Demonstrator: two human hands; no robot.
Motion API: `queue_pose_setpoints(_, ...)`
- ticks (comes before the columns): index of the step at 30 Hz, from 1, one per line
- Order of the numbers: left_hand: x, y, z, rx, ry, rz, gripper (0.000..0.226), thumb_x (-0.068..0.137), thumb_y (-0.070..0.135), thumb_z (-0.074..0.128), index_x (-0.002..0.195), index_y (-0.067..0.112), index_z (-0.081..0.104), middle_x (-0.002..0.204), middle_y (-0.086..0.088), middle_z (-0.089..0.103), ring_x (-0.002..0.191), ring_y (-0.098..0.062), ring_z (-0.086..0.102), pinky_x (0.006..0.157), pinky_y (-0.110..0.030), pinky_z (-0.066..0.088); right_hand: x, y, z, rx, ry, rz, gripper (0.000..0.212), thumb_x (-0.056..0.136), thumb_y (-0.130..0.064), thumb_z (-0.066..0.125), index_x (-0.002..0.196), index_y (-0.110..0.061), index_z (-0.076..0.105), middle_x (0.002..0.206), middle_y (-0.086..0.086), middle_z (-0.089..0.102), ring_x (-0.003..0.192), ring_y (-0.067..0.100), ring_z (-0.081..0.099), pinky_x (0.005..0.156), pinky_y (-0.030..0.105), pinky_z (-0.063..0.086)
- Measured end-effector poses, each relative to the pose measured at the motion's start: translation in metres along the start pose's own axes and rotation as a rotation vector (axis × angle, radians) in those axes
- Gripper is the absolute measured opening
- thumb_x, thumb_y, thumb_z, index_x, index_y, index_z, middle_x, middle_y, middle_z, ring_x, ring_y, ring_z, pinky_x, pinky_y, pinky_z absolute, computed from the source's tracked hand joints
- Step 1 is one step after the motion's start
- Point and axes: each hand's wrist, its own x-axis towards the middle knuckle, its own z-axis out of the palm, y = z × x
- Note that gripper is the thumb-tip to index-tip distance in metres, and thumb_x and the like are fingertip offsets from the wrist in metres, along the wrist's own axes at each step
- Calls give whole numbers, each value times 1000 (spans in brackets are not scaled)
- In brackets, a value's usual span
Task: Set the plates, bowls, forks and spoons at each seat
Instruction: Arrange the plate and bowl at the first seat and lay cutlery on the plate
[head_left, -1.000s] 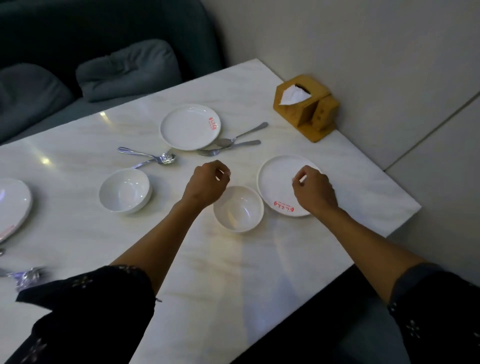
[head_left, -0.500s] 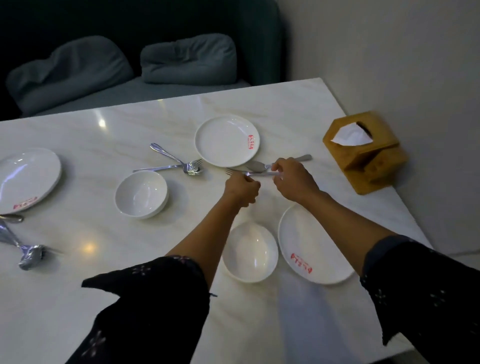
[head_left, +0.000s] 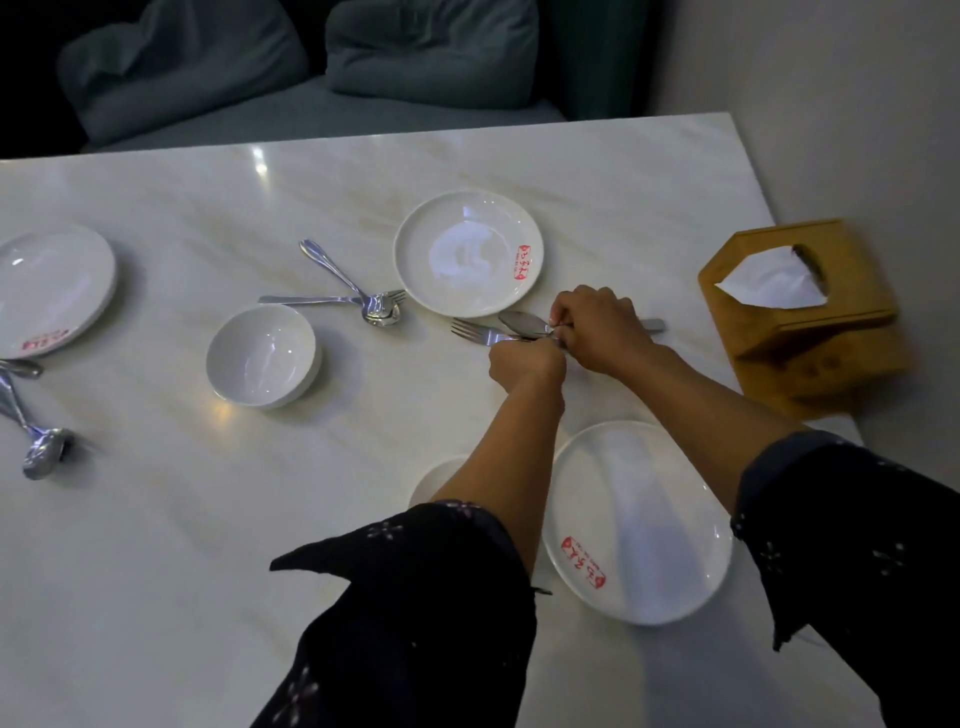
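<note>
both hands meet at about 1 o'clock on the white counter (head_left: 156, 545), just below the far plate (head_left: 468, 252). the left hand (head_left: 525, 364) has its fingers curled around the handle of the fork (head_left: 475, 331), tines pointing to 9 o'clock. the right hand (head_left: 602, 327) pinches the neck of the spoon (head_left: 522, 322), whose bowl lies just above the fork. both pieces look like thin, stiff, light steel, likely slick on the polished stone, so a hold low on the handles seems surest. the near plate (head_left: 644, 525) sits at 5 o'clock with a near bowl (head_left: 434, 480) partly hidden under the left forearm. those two are probably glazed ceramic, heavier and chippable, best taken by the rim.
</note>
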Motion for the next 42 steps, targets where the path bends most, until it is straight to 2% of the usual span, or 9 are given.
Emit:
queue_pose_setpoints(7, 3, -8, 6, -136, 74, -126, 12, 72, 2, 73, 70, 8, 63, 87, -13, 70, 80, -28, 68, 80, -36, 59, -2, 5, -4, 134, -124, 5, 9, 86, -21, 59, 93, -21, 65, 105, 3, 69, 102, 26, 61, 95, 42, 43)
queue_pose_setpoints(13, 7, -17, 2, -170, 30, -115, 17, 75, 1, 65, 89, 5, 73, 96, -18, 74, 88, -32, 72, 80, -39, 61, -6, 15, -5, 329, -153, 13, 9, 83, -12, 65, 90, -15, 70, 92, 7, 72, 85, 20, 65, 84, 34, 53)
queue_pose_setpoints(16, 3, -17, -3, -148, -36, -101, 16, 78, 0, 65, 92, 2, 72, 84, -17, 72, 69, -27, 68, 69, -31, 59, -12, 16, -10, 384, -153, 26, 8, 83, -12, 68, 91, -12, 72, 90, 9, 72, 78, 15, 62, 72, 22, 46)
queue_pose_setpoints(20, -5, -14, -17, -44, -97, -13, 8, 89, 5, 62, 91, 2, 69, 79, -14, 70, 64, -19, 69, 72, -29, 61, -29, 15, -16, 455, -55, 77, 9, 84, -10, 70, 92, -8, 72, 80, 2, 69, 64, 5, 60, 55, 8, 43)
queue_pose_setpoints(23, -14, -11, -34, 99, -160, 135, 12, 90, 5, 58, 83, 5, 67, 86, -16, 71, 73, -21, 69, 78, -31, 60, -50, 13, -24, 523, 39, 136, 10, 84, -8, 70, 93, -7, 71, 72, -1, 64, 62, 5, 60, 60, 16, 46)
queue_pose_setpoints(27, -41, -11, -55, 279, -343, 303, 20, 91, 3, 56, 75, 11, 64, 76, -9, 70, 67, -15, 68, 72, -29, 58, -94, 8, -29, 578, 190, 256, 15, 85, -5, 66, 98, -2, 70, 85, 10, 68, 69, 16, 63, 67, 25, 54)
queue_pose_setpoints(31, -71, -29, -71, 438, -494, 375, 13, 92, 7, 58, 83, 7, 67, 84, -11, 71, 68, -18, 69, 65, -25, 59, -149, -2, -26, 638, 339, 390, 17, 81, -2, 66, 97, 0, 73, 91, 14, 71, 77, 22, 66, 73, 32, 58)
queue_pose_setpoints(37, -96, -84, -89, 560, -582, 363, 21, 89, 5, 59, 70, 10, 63, 85, -17, 70, 76, -28, 69, 79, -37, 61, -224, -21, 4, 750, 550, 629, 14, 82, 0, 64, 90, -6, 74, 89, 11, 73, 74, 23, 70, 70, 30, 60)
queue_pose_setpoints(42, -105, -124, -94, 559, -611, 275, 26, 87, 2, 59, 61, 9, 63, 75, -19, 68, 74, -32, 67, 83, -45, 60, -258, -18, 38, 796, 570, 748, 16, 78, 2, 63, 80, -12, 71, 85, 15, 75, 72, 28, 72, 77, 33, 59)
